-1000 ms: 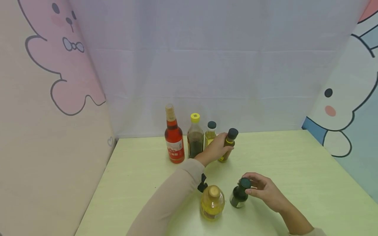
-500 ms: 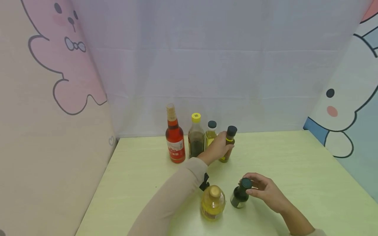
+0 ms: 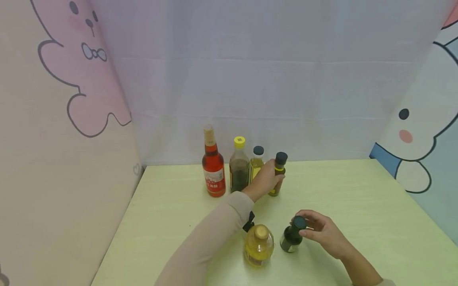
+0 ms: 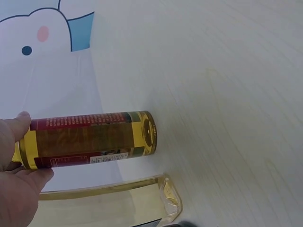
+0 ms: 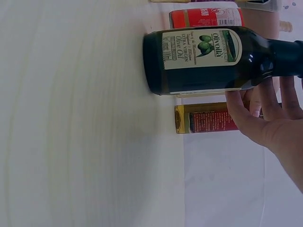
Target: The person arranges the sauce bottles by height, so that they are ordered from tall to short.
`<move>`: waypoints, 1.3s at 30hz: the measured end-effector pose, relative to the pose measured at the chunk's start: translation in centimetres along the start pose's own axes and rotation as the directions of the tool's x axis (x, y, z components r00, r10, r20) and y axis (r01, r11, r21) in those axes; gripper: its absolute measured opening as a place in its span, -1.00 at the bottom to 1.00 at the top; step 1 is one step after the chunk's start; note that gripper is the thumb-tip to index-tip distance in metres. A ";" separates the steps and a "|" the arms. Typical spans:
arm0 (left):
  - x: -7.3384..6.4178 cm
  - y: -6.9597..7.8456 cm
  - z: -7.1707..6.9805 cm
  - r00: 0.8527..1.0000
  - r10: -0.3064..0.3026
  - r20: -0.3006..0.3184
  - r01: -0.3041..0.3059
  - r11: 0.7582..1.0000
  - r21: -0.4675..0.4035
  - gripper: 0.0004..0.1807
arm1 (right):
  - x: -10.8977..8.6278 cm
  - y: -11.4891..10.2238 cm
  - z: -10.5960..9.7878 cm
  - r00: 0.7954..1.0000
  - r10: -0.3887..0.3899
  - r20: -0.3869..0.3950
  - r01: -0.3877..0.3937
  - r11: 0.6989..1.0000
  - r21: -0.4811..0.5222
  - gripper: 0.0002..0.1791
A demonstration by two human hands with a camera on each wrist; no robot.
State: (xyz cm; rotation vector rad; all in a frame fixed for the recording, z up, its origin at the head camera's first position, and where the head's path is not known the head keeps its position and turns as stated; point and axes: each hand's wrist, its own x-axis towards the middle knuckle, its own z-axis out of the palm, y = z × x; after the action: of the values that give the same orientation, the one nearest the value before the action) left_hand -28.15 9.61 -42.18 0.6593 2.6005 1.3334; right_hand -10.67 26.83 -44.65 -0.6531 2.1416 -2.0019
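My left hand (image 3: 264, 180) grips a slim brown bottle (image 3: 279, 179) with a black cap, near the back of the table. In the left wrist view the bottle (image 4: 85, 139) shows a red and gold label, fingers and thumb around its upper part. To its left, partly behind the hand, stands a pale yellow oil bottle (image 3: 257, 163). My right hand (image 3: 325, 234) holds a small dark green olive oil bottle (image 3: 291, 239) by its neck, nearer the front. Its olive label (image 5: 203, 49) is readable in the right wrist view.
A red bottle (image 3: 214, 176) and a yellow-capped bottle (image 3: 239, 172) stand in the back row. A round yellow oil bottle (image 3: 259, 248) with a gold cap is at the front, beside the left sleeve (image 3: 211, 238). A pale curtain (image 3: 264, 87) hangs behind the table.
The brown bottle in my left hand has gone from leaning right to nearly upright. My right hand and the olive oil bottle stay as they were; the head view shifts slightly.
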 end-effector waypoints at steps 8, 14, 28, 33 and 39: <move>-0.4 -0.1 0.0 1.000 0.010 0.010 -0.010 1.000 0.015 -0.50 | 0.1 0.0 0.1 1.000 -0.001 0.000 0.001 1.000 0.005 -0.67; -0.6 -0.2 0.1 1.000 0.031 0.005 -0.031 0.999 0.019 -0.51 | 0.0 0.1 0.1 1.000 0.024 -0.012 -0.024 1.000 -0.001 -0.68; -1.5 -0.6 -0.3 0.999 0.041 0.015 -0.041 0.999 0.016 -0.37 | 0.0 0.2 0.1 1.000 -0.029 0.008 0.029 0.999 0.028 -0.65; -1.7 -0.7 -0.5 0.999 0.047 0.025 -0.047 0.999 -0.006 -0.34 | 0.0 0.2 0.1 0.999 -0.041 0.014 0.040 0.999 0.034 -0.65; -2.1 -0.9 -0.9 0.996 0.079 0.046 -0.078 0.997 -0.029 -0.34 | 0.0 0.3 0.1 1.000 -0.019 -0.002 0.019 1.000 0.001 -0.67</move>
State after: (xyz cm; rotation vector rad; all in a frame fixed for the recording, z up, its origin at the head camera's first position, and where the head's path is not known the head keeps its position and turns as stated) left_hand -26.80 7.57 -42.49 0.7868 2.5394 1.3559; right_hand -10.70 26.76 -44.95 -0.6743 2.1437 -2.0139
